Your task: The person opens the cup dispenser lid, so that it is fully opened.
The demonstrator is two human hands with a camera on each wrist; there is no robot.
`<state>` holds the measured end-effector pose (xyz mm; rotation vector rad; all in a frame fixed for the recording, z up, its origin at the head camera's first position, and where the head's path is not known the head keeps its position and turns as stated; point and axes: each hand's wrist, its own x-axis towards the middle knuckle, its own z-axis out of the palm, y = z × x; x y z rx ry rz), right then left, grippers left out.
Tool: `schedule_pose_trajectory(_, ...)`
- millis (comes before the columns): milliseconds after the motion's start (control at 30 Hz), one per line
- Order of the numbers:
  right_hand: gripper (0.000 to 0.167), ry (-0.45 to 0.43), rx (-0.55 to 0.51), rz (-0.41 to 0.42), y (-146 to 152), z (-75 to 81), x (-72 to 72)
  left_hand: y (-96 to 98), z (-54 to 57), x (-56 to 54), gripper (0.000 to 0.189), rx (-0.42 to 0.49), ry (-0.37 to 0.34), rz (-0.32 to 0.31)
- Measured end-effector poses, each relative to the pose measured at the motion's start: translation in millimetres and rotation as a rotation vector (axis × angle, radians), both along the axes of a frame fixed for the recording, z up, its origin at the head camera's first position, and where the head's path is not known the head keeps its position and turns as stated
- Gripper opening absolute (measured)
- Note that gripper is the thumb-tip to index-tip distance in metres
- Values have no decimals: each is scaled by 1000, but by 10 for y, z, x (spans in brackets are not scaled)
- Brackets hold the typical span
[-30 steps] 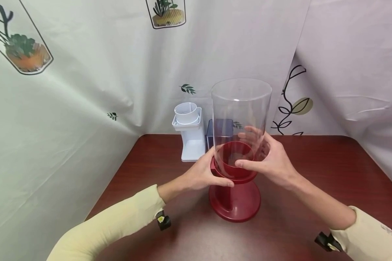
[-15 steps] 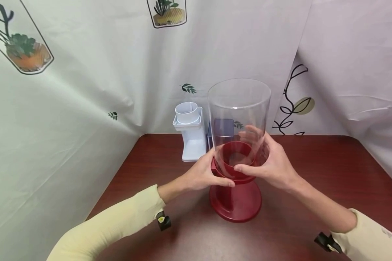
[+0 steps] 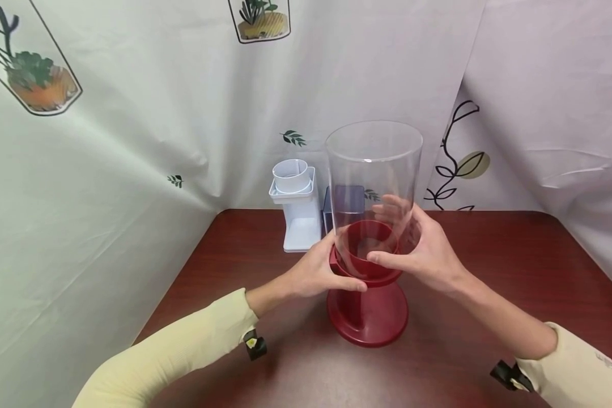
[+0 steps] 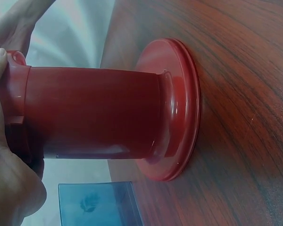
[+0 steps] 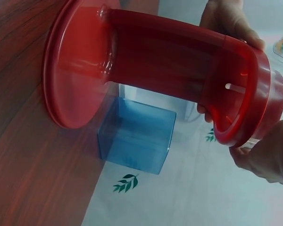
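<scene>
A red stand (image 3: 369, 326) with a round foot and an upper ring rises from the table. In the left wrist view, its thick column (image 4: 94, 113) shows side-on. A tall clear canister (image 3: 374, 170) sits at the ring, its wide mouth upward. My left hand (image 3: 313, 272) grips the ring from the left, thumb across the front. With thumb in front and fingers behind, my right hand (image 3: 433, 249) holds the canister's lower part. A slot (image 5: 236, 88) shows in the ring's underside in the right wrist view. The left fingertips are mostly hidden in the head view.
Behind the stand, to the left, is a white stand (image 3: 302, 226) bearing a white round cup (image 3: 290, 177). Next to it is a translucent blue box (image 5: 137, 134), partly behind the canister in the head view. A printed white curtain (image 3: 183, 113) borders the dark red table (image 3: 515, 272).
The canister's rim has shifted slightly left. Both hands keep their grip and barely move, and the red stand stays in place.
</scene>
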<state>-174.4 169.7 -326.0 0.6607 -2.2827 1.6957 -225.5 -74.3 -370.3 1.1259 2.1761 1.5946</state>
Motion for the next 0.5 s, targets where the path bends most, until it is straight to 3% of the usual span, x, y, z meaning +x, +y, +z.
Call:
schedule_pose_trajectory(167, 89, -29, 9, 0, 9, 12, -1, -1, 7, 1, 94, 5, -2, -2)
schedule_pose_trajectory(500, 91, 7, 27, -7, 6, 6, 2, 3, -5, 7, 93, -2, 0, -1)
